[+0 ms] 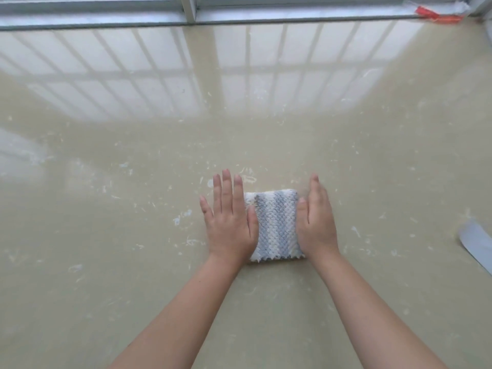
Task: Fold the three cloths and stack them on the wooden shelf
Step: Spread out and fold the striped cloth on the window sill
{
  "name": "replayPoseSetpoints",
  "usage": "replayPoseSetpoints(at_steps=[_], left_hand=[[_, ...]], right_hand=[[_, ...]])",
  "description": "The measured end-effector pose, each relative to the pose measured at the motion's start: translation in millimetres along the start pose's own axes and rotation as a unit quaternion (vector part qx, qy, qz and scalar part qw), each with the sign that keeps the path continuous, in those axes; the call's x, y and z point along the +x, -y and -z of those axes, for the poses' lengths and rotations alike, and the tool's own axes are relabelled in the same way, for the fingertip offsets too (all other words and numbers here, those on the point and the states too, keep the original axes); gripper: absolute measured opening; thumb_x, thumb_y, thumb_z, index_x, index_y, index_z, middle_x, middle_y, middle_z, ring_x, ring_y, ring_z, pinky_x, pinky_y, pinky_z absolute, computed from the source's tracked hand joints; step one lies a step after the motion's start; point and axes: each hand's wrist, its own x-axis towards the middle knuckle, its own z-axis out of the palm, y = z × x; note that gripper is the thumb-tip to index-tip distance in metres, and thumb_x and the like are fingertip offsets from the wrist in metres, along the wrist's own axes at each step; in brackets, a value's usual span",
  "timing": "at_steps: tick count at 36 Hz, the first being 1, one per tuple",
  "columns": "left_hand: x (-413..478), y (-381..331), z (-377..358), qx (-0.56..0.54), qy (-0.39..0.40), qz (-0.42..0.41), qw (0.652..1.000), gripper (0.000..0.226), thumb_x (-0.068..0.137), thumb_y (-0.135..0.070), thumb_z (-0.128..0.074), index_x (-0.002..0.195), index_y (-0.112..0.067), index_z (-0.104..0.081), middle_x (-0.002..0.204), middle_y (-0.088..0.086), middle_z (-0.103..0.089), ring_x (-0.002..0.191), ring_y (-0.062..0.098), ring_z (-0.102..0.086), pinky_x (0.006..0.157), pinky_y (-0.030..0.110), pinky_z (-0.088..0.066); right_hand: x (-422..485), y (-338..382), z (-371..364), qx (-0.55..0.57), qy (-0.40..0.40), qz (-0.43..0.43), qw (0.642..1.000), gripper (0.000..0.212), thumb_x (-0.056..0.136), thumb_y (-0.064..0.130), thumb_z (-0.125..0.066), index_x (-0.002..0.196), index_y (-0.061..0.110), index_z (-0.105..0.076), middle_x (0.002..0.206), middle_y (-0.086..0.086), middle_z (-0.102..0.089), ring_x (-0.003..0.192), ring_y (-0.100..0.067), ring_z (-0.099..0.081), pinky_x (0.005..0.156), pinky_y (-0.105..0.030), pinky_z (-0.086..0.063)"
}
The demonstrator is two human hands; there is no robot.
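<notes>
A small folded cloth (275, 225), white with grey-blue stripes and a waffle texture, lies flat on the glossy beige floor (133, 235). My left hand (230, 222) lies flat, palm down, fingers spread, over the cloth's left edge. Against the cloth's right edge stands my right hand (316, 222), fingers straight and together, turned partly on its side. Neither hand grips the cloth. No other cloth and no wooden shelf are in view.
A window frame (191, 9) runs along the far edge, its bars mirrored in the floor. A grey flat object (476, 241) lies at the right edge. An orange-red scrap (436, 16) sits at the far right corner by the window.
</notes>
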Motion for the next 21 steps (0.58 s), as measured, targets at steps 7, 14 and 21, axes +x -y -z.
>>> replayPoseSetpoints(at_steps=[7,14,21], left_hand=[[-20.6,-0.4,-27.6,0.096,0.086,-0.124,0.984,0.055,0.087,-0.027,-0.032,0.138,-0.008,-0.031,0.145,0.007,-0.038,0.145,0.018,-0.002,0.106,0.049,-0.015],[-19.9,1.9,-22.4,0.128,0.149,-0.077,0.977,0.056,0.091,-0.040,-0.028,0.141,-0.015,-0.031,0.148,0.004,-0.038,0.137,0.018,-0.025,0.101,0.058,-0.033],[-25.4,21.9,-10.5,0.127,0.205,0.014,0.970,0.070,0.094,-0.056,-0.011,0.145,-0.010,-0.024,0.151,0.013,-0.031,0.137,0.024,-0.034,0.099,0.062,-0.029]], right_hand=[[-15.8,-7.8,-42.6,-0.162,0.031,0.190,0.968,0.052,0.086,0.019,-0.033,0.136,0.010,-0.045,0.140,-0.006,-0.048,0.131,-0.016,-0.031,0.106,-0.043,-0.028],[-11.2,-30.3,-39.4,-0.283,0.040,0.165,0.944,0.055,0.086,0.030,-0.032,0.139,0.016,-0.033,0.145,0.001,-0.042,0.133,-0.018,-0.028,0.092,-0.060,-0.040],[-18.6,-34.0,-41.6,-0.231,0.055,0.090,0.967,0.062,0.089,0.036,-0.015,0.147,0.017,-0.006,0.153,0.005,-0.001,0.143,-0.015,-0.003,0.110,-0.048,-0.005]])
